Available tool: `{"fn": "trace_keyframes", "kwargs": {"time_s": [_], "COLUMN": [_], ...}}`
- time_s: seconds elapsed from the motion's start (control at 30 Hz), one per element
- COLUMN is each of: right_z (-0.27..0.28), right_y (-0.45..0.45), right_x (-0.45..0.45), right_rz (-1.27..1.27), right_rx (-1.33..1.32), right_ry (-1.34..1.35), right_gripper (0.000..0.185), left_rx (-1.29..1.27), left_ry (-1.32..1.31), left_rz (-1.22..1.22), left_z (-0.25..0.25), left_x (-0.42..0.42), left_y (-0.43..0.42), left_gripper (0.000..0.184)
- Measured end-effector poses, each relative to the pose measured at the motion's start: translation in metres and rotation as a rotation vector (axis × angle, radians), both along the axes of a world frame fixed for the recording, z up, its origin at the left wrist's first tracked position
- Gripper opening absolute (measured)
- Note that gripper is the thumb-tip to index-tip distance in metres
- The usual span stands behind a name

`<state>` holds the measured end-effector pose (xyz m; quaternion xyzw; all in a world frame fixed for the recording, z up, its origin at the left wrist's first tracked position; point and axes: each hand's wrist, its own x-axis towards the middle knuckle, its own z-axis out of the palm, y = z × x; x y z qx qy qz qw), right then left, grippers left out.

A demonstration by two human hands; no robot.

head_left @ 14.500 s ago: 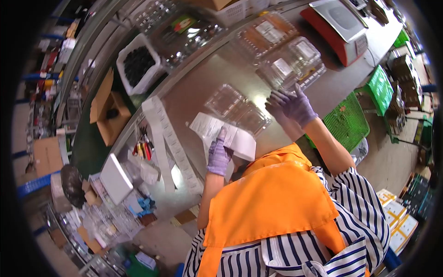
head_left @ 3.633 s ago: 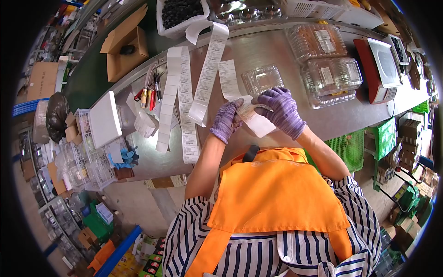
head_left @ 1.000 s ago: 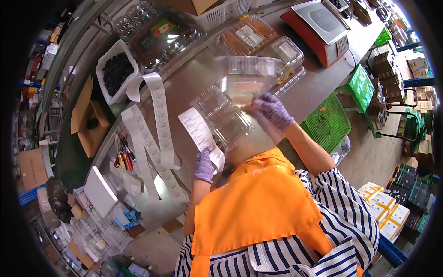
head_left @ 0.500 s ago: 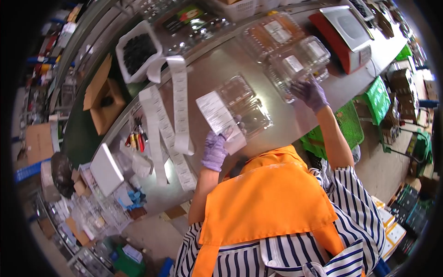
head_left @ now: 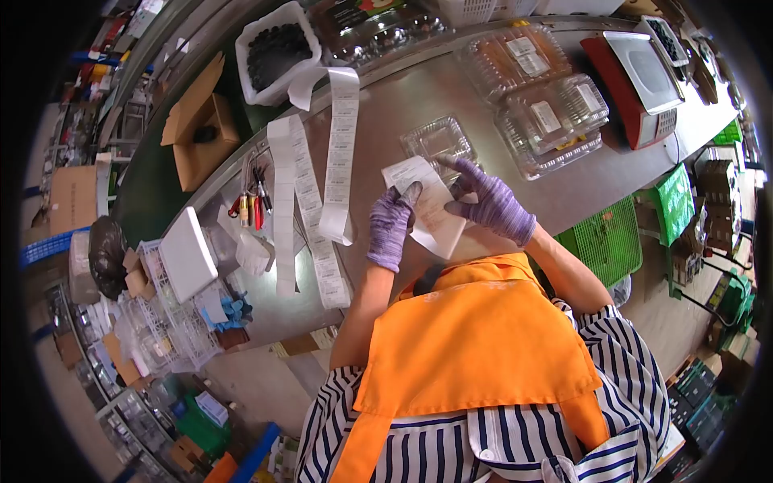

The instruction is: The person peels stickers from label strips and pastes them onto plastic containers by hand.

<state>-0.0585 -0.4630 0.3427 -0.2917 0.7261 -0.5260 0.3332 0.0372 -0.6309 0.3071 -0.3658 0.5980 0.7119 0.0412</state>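
My left hand [head_left: 392,225], in a purple knitted glove with dark fingertips, pinches the left edge of a white printed paper [head_left: 433,208]. The paper is tilted above the front edge of the steel table. At its right side is my right hand [head_left: 493,203], gloved the same way, with fingers apart and thumb close to the paper's edge. Whether that thumb touches the paper I cannot tell. Beyond the hands lies a clear plastic clamshell box [head_left: 441,138], its near part hidden by the paper and my right fingers.
Stacked labelled clamshell boxes [head_left: 551,121] stand right, beside a red scale [head_left: 624,88]. Long label strips [head_left: 310,205] lie left, near red-handled tools [head_left: 251,211]. Behind are a white tub of dark pieces [head_left: 278,56] and an open carton [head_left: 201,149]. A green basket [head_left: 608,241] stands right.
My right hand has left the stacked boxes and come back to the paper's right side. My left hand still holds the paper, now turned and farther right, covering part of the clamshell box.
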Motion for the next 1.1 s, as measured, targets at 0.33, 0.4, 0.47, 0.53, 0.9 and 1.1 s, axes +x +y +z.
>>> {"fn": "trace_keyframes", "kwargs": {"time_s": [0.33, 0.4, 0.47, 0.53, 0.9, 1.1], "right_z": [-0.01, -0.015, -0.017, -0.044, -0.08, -0.044], "right_y": [-0.022, -0.02, -0.03, -0.037, -0.063, -0.074], "right_x": [-0.004, -0.008, -0.04, -0.067, -0.076, -0.031], "right_rz": [0.092, -0.084, -0.249, -0.307, -0.209, -0.171], "right_rx": [-0.244, -0.233, -0.15, 0.044, 0.55, 0.141], "right_ry": [0.621, 0.222, 0.103, 0.048, 0.682, 0.384], "right_gripper": [0.016, 0.009, 0.013, 0.021, 0.038, 0.033], "left_rx": [0.359, 0.112, -0.479, -0.612, -1.016, -0.645], "left_ry": [-0.1, 0.031, -0.031, -0.141, -0.414, -0.16], "left_rz": [0.236, 0.052, -0.291, -0.374, -0.022, 0.199], "left_z": [-0.028, -0.096, -0.083, -0.058, -0.087, -0.118], "left_x": [0.011, 0.021, 0.029, 0.039, 0.083, 0.084], "left_y": [-0.01, -0.028, -0.034, -0.043, -0.135, -0.125], "left_gripper": [0.02, 0.023, 0.039, 0.047, 0.066, 0.034]}}
